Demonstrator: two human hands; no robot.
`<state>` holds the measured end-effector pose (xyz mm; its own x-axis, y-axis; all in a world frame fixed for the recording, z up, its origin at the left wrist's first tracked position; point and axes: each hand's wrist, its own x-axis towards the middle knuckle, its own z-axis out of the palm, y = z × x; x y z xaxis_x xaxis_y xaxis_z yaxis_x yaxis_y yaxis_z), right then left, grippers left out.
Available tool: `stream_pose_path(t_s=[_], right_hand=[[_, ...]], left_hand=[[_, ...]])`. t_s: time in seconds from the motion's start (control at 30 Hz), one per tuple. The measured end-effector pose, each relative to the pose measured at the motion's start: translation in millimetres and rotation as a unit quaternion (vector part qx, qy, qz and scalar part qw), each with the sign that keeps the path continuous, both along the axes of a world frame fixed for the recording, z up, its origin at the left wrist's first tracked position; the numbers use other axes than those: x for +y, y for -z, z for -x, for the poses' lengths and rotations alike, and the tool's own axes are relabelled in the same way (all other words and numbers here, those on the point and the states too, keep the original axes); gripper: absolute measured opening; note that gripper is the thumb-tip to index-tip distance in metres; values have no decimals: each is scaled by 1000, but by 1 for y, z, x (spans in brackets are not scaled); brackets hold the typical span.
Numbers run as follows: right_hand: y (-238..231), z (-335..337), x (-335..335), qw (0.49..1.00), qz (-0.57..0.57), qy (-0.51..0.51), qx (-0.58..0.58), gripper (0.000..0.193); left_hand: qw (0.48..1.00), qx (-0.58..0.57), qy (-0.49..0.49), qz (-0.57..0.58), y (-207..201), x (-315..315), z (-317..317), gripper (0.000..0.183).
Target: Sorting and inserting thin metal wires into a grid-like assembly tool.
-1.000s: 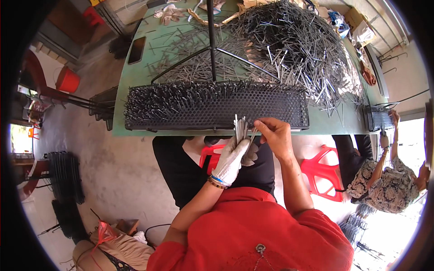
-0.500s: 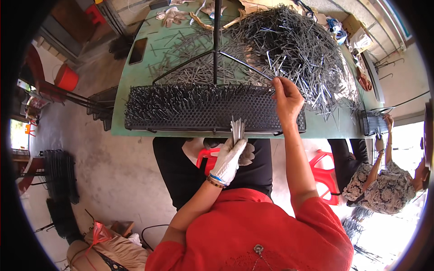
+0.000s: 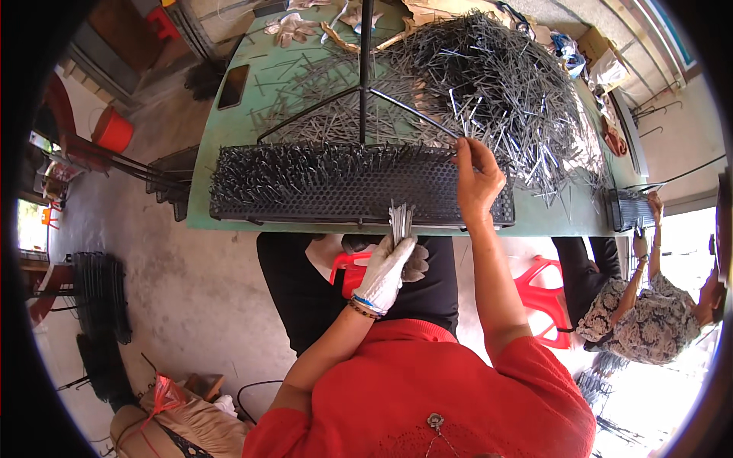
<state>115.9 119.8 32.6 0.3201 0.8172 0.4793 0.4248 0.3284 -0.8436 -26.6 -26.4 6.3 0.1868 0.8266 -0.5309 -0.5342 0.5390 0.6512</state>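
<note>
My left hand (image 3: 387, 267), in a white knit glove, is closed round a bundle of thin grey metal strips (image 3: 401, 220) that stick up from the fist. It sits just below the front edge of a long black perforated panel (image 3: 336, 200). Dark strips (image 3: 267, 179) stand thickly in the panel's left part and along its back; holes show bare at front and right. Over the right end, my bare right hand (image 3: 481, 179) has thumb and fingertips pinched together by the foot of a black rod frame (image 3: 365, 69). What is between them, if anything, is too small to make out.
A large heap of loose strips (image 3: 496, 84) covers the green table's (image 3: 200, 206) back right. A phone (image 3: 234, 86) and gloves (image 3: 290, 29) lie at its left and back. Another person (image 3: 645, 317) works at the right end beside a red stool (image 3: 544, 298).
My right hand has shifted slightly left and down, staying pinched over the panel's right end. My left hand keeps its bundle in nearly the same place.
</note>
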Motion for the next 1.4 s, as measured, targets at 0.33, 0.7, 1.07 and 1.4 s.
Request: stream_pose_path(t_s=[0.33,0.7,1.07,1.4], right_hand=[[4,6,-3,997,-38,-12,-61,11],[-1,0,-4,989,-60,-46,-127,12],[-8,-4,-2,984,-38,-128,-120,13],[-11,-7,4,977,-31,-171,-125,13]], left_hand=[[1000,-9,-1,6,2,0,1,25],[999,-30,-8,12,8,-1,2,22],[1000,-23,-1,16,6,-3,-1,22],[1000,-23,1,13,3,-4,-3,21]])
